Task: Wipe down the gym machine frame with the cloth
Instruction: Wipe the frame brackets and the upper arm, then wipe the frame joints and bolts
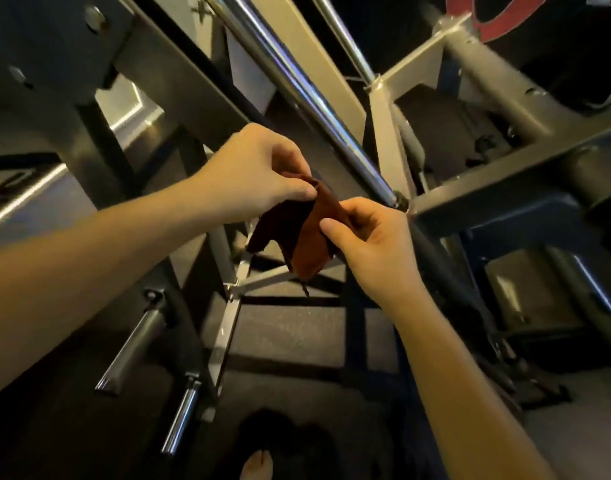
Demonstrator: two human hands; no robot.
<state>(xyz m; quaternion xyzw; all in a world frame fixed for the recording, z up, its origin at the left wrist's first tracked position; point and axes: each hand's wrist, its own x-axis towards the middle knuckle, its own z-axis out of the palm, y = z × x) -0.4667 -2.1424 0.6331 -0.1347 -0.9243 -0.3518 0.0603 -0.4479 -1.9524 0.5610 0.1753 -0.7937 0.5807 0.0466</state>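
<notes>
A small rust-red cloth (306,239) hangs in the air at the middle of the view, held by both hands. My left hand (254,171) pinches its top edge between thumb and fingers. My right hand (373,242) grips its right side. The cloth touches no part of the machine. Behind the hands runs the grey gym machine frame (487,174), with a shiny chrome guide rod (307,95) slanting down to a joint just right of the cloth.
Two chrome weight pegs (132,348) stick out at the lower left. A second frame beam (179,84) crosses the upper left. Dark rubber floor (290,334) lies below, with thin cross-braces (262,277) under the cloth. A bare foot (257,464) shows at the bottom edge.
</notes>
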